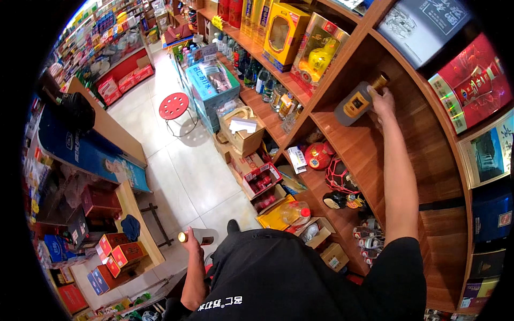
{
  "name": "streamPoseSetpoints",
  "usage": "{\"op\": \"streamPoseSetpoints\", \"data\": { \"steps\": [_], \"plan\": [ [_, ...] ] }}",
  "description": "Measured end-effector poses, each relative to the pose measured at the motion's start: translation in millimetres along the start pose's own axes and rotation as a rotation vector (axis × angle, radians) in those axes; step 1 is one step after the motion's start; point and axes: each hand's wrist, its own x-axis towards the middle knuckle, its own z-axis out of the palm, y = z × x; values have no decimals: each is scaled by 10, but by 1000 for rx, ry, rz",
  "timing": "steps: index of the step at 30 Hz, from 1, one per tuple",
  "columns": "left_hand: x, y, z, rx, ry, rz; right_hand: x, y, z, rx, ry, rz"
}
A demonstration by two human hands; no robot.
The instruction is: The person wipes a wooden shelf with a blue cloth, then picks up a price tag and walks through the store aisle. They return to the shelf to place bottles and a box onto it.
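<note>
My right hand (383, 103) reaches up to a wooden shelf (349, 138) and grips a grey bottle with a gold cap (352, 105) by its neck. The bottle is tilted, its base at the shelf's left end beside the upright divider. Low at my left side, my left hand (192, 240) holds a second bottle (207, 236) with a gold cap by the neck; part of its body is hidden behind the hand and my dark shirt.
Boxed bottles (321, 54) stand on the shelf left of the divider. Below are a red ball (319, 155), small bottles (369, 240) and open cartons (263, 180). A red stool (174, 106) stands on the tiled floor. At left is a wooden table (138, 224) with red boxes (128, 253).
</note>
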Motion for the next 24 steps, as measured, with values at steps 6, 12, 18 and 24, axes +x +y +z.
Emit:
{"op": "streamPoseSetpoints", "data": {
  "steps": [6, 12, 18, 24],
  "plan": [
    [-104, -91, -132, 2, 58, -44, -71, -408, 100, -155, 37, 115],
    [-337, -22, -336, 58, 97, -19, 695, 197, 126, 42, 56, 114],
    [-505, -2, -564, 69, 186, -20, 808, 221, 381, 31, 102, -27],
    [-504, 56, -346, 37, 46, 78, 1956, 1226, 49, -250, 52, 95]
  ]
}}
